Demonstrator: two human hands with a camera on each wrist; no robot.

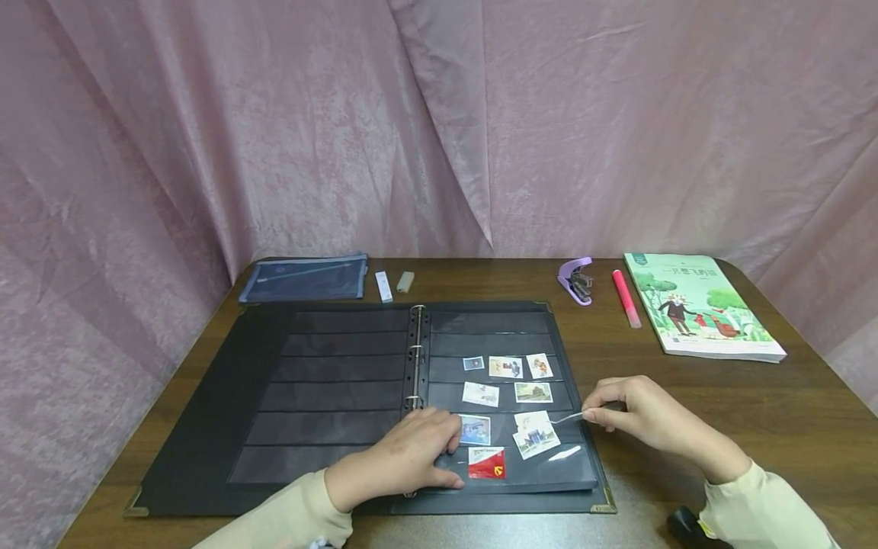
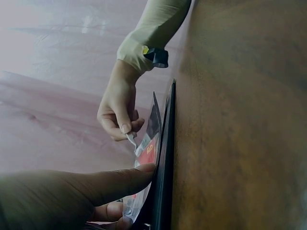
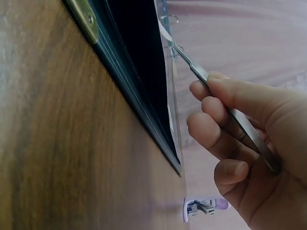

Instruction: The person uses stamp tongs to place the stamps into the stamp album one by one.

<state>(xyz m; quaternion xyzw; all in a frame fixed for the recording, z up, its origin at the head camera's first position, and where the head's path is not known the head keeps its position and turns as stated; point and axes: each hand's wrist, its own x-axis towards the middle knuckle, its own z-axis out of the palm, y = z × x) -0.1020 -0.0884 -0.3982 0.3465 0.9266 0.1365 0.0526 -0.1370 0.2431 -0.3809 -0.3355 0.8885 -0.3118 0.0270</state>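
My right hand (image 1: 634, 412) pinches metal tweezers (image 3: 240, 122) between thumb and fingers, to the right of the stamp album (image 1: 181, 427). The tweezers' tips meet the edge of a pale stamp with a building picture (image 1: 538, 441), which overlaps another pale stamp (image 1: 533, 418) in a lower row of the right-hand page. My left hand (image 1: 405, 454) rests on that page near the rings, thumb and fingers spread. Its fingertips lie close beside a blue stamp (image 1: 475, 430) and a red-and-white stamp (image 1: 486, 463). In the left wrist view the page bows upward near the thumb (image 2: 129, 182).
Several more stamps, such as a green-framed one (image 1: 533, 393), sit in the page's upper rows. Behind the album lie a blue zip pouch (image 1: 309, 280), a white strip (image 1: 383, 287) and an eraser (image 1: 405, 282). Rightward are a purple stapler (image 1: 575, 280), pink marker (image 1: 626, 299) and green book (image 1: 703, 305).
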